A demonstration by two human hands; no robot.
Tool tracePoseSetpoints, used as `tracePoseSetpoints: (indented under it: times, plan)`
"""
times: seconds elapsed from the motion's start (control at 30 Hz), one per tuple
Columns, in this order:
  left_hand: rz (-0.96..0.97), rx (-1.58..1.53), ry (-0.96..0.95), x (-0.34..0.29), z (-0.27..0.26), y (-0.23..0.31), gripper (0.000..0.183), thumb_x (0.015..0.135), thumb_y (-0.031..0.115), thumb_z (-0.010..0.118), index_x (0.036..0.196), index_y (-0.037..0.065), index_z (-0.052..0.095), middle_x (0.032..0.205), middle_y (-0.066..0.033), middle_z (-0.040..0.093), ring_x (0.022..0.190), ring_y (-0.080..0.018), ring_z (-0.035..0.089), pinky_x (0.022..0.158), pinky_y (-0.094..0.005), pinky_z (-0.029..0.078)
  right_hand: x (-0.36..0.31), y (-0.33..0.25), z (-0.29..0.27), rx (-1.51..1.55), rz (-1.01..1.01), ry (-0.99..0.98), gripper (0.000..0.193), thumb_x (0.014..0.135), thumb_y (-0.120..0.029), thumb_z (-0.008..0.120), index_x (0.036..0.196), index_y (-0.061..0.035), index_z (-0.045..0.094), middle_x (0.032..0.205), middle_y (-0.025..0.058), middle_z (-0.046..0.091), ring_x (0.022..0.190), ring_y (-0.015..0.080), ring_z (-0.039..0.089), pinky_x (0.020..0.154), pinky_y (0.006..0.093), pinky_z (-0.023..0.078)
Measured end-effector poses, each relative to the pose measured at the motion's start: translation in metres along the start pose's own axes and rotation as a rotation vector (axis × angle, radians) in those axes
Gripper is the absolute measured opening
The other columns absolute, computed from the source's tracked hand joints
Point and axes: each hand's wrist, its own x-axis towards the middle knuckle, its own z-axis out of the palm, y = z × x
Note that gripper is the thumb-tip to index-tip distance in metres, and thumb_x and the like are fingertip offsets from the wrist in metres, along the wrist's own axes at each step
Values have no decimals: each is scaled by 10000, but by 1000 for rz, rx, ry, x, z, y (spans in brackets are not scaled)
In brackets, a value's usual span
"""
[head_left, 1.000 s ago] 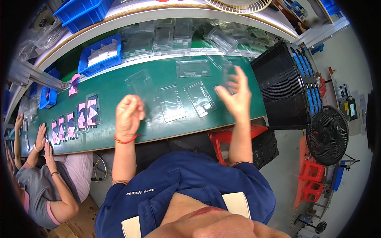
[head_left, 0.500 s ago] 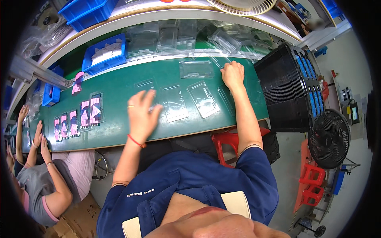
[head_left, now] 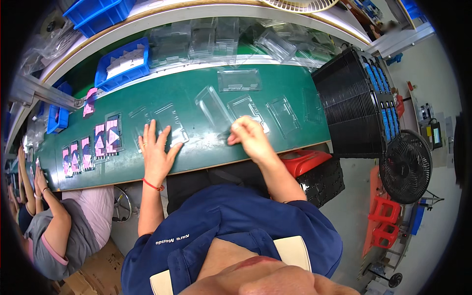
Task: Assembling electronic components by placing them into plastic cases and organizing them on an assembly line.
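Note:
My left hand [head_left: 158, 152] lies spread, its fingertips reaching over the near end of a clear plastic blister tray [head_left: 169, 120]. Left of that, a second clear tray [head_left: 139, 118] rests on the bench. My right hand [head_left: 250, 140] is closed in a pinch at the near corner of another clear blister tray [head_left: 214, 108], which slants and looks slightly blurred. Just beyond the right fingers is a further tray [head_left: 246, 109], partly covered by the hand. To its right sits one more clear tray [head_left: 283, 117].
A row of pink-and-dark packed trays [head_left: 112, 133] lies at left. Blue bins [head_left: 122, 64] and stacked clear trays [head_left: 201, 42] line the back; a single tray [head_left: 239, 80] lies before them. Black stacked crates [head_left: 346, 108] stand at right. Co-workers' hands [head_left: 39, 179] are far left.
My right hand has come back from the far right toward the near middle, with a clear tray at its fingers. My left hand has shifted left; two clear trays there now lie farther left.

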Motion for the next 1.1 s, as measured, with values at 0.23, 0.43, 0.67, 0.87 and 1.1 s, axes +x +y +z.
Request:
tracePoseSetpoints:
  times: [0.23,0.43,0.67,0.87,1.1]
  plan:
    - [0,-17,29,-8,-1,-10,522,814,369,718,1245,96,605,1480,-196,343,1382,-389,291,1124,-539,189,-10,-13,-21,-748,-371,354,236,919,-222,617,997,0,593,894,131,611,734,229,619,679,368,521]
    - [108,-78,59,2,12,11,439,795,329,737,1154,87,661,1438,-178,411,1358,-363,343,1115,-523,223,5,1,-178,-1437,-304,707,546,928,-391,535,1334,-31,476,1412,241,418,1359,405,320,1103,546,221]
    - [150,-101,53,10,24,25,442,792,335,738,1144,78,664,1419,-176,440,1350,-366,358,1108,-511,237,-31,2,-153,-1378,-292,328,1026,677,-594,722,1479,-112,303,1468,240,343,1410,392,228,1128,577,101]
    - [255,-96,15,10,17,48,733,671,549,769,1233,106,607,1441,-202,383,1367,-392,310,1105,-579,195,-28,2,-123,-1407,-377,275,1135,544,-660,770,1452,-114,362,1422,240,388,1356,403,297,1098,530,190]
    - [289,-56,30,15,36,49,614,734,421,764,1236,113,592,1441,-173,405,1358,-358,352,1105,-587,176,-15,9,-122,-1380,-509,295,978,642,-619,726,1403,-85,425,1369,198,449,1299,379,378,1050,495,270]
